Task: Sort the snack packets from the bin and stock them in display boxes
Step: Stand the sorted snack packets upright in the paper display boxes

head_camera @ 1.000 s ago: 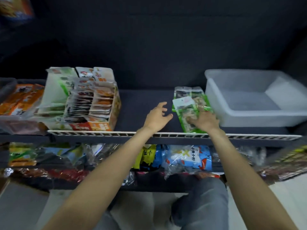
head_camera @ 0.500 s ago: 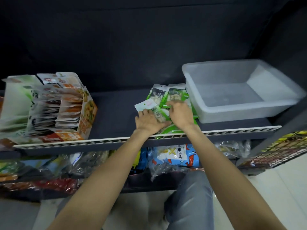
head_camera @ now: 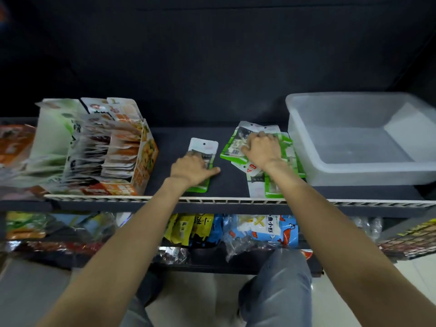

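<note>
Both of your bare arms reach forward over the front rail of a dark shelf (head_camera: 236, 138). Your left hand (head_camera: 191, 169) lies palm down on a single green-and-white snack packet (head_camera: 204, 147), which rests flat on the shelf between the display box (head_camera: 144, 161) on the left and the other packets on the right. Its fingers (head_camera: 188, 159) are bent over the packet's middle and the thumb points out to the right along the shelf; whether they pinch the packet or only press on it cannot be made out.

Your right hand (head_camera: 260, 151) rests on top of a loose pile of green packets (head_camera: 273, 182), fingers curled down onto the uppermost one, apparently holding the pile in place. The pile sits just left of a clear plastic bin (head_camera: 354, 175), which looks to have nothing in it.

The packets appear thin, light and floppy, with glossy film that is likely to slide when stacked. Each seems to have a flat white header with a hang hole at its far end; that header or a sealed side edge looks like the safest place to pinch, since squeezing the middle may crush the snack inside.

The display box already holds rows of orange-and-white packets standing on edge. A lower shelf carries blue and yellow bags (head_camera: 259, 228).
</note>
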